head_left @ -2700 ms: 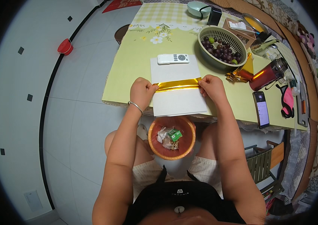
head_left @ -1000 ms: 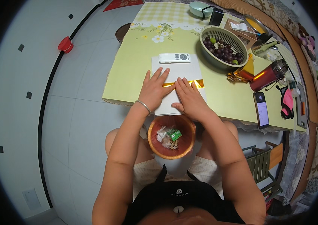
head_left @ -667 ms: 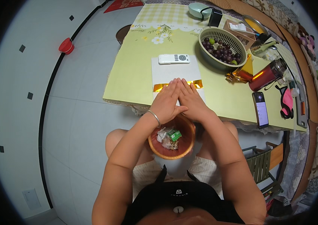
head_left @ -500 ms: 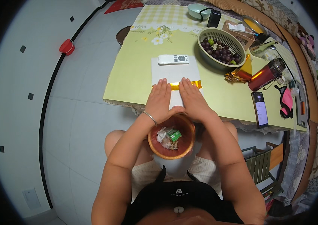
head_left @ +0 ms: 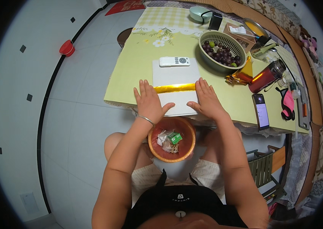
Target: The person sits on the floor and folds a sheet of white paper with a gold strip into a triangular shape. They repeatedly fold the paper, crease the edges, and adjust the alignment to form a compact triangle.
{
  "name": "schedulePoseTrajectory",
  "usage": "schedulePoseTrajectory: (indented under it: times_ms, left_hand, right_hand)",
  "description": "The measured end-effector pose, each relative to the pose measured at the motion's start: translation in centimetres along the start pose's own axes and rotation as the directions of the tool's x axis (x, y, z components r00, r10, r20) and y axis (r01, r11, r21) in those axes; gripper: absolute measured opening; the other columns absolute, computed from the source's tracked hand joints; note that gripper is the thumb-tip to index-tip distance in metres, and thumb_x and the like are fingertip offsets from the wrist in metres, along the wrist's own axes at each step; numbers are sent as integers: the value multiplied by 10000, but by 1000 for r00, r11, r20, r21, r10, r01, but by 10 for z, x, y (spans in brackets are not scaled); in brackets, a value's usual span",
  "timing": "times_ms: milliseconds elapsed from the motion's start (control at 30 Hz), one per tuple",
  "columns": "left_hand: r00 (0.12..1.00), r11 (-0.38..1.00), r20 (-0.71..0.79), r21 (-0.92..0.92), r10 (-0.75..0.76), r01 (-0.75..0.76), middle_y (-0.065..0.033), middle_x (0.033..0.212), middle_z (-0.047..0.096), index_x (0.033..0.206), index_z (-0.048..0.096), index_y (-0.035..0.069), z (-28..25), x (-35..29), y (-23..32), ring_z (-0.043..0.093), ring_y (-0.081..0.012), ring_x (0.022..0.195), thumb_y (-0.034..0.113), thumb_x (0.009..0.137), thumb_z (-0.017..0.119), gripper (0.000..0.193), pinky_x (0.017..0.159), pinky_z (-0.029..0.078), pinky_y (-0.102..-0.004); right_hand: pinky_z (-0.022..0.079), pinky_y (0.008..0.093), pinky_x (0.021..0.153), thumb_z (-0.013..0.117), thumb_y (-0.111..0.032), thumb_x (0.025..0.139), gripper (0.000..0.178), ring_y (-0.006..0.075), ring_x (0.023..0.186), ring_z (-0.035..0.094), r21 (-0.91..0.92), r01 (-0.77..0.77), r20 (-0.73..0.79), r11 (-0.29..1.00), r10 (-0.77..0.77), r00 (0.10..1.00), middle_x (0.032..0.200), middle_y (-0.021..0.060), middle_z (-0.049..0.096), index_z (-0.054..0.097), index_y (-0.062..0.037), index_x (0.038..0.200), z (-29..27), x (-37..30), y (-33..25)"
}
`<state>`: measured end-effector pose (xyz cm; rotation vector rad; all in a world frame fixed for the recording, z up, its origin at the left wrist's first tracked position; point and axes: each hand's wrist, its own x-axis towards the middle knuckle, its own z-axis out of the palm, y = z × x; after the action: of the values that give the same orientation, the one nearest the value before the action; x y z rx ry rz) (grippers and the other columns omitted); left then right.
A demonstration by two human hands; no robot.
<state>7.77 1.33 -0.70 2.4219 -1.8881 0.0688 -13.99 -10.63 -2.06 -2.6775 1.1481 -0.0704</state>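
Observation:
A strip of shiny gold foil [head_left: 174,88] lies straight across a white board or sheet [head_left: 178,103] at the table's near edge. At the strip's left end my left hand [head_left: 150,102] rests flat, fingers spread and thumb pointing inward over the white surface. My right hand [head_left: 208,100] lies in the same way at the right end, its fingertips touching the foil's edge. Neither hand grips anything. On the far part of the white surface sits a white remote control [head_left: 174,61].
Beyond to the right stand a basket of grapes [head_left: 203,51], folded gold foil [head_left: 245,72], a red thermos [head_left: 266,78], a phone [head_left: 261,111] and a pink-and-black item [head_left: 288,103]. Below the table edge, a bin [head_left: 153,150] with litter stands between my knees. A folding chair [head_left: 260,168] is at right.
My hands have slid apart, outward along the gold strip from its middle to its two ends. More of the foil and the white surface now shows between them.

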Motion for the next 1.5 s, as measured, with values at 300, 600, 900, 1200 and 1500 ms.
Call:
schedulePoseTrajectory:
  times_ms: [300,600,900,1200,1500]
  left_hand:
    - [887,857,-219,-246,406,-453,-264,1460,450,1371,478,-56,24,15,17,415,-401,1378,345,873,688,673,1131,348,-472]
    - [869,807,-355,-361,344,-467,-188,1082,595,975,632,-8,11,35,24,567,-348,1035,187,762,766,318,898,484,-430]
    - [894,852,-302,-312,331,-421,-97,906,572,907,636,41,9,47,35,578,-280,888,220,767,763,260,745,499,-401]
    - [878,868,-358,-262,319,-422,-66,821,572,812,662,65,19,53,39,589,-253,806,211,752,773,193,683,510,-374]
    - [876,866,-379,-278,299,-416,-62,807,576,792,664,69,16,53,41,596,-248,801,216,747,776,190,681,515,-374]
  right_hand:
    - [375,450,1106,628,-370,952,676,339,1344,446,307,76,-284,949,15,959,1487,265,390,398,47,1432,7,7,8]
    - [555,370,833,533,-211,1010,244,216,735,670,970,-123,185,-208,310,933,796,106,674,571,-68,815,-20,6,23]
    - [573,416,769,544,-173,996,201,254,749,663,854,150,102,-498,443,891,815,134,659,577,-31,857,-8,13,18]
    - [568,424,779,556,-154,980,152,247,757,658,874,73,145,-481,402,904,858,130,657,589,-25,906,-23,7,17]
    - [532,477,890,576,-148,962,153,238,756,626,719,194,139,-667,411,901,808,111,633,581,-47,847,-7,14,21]
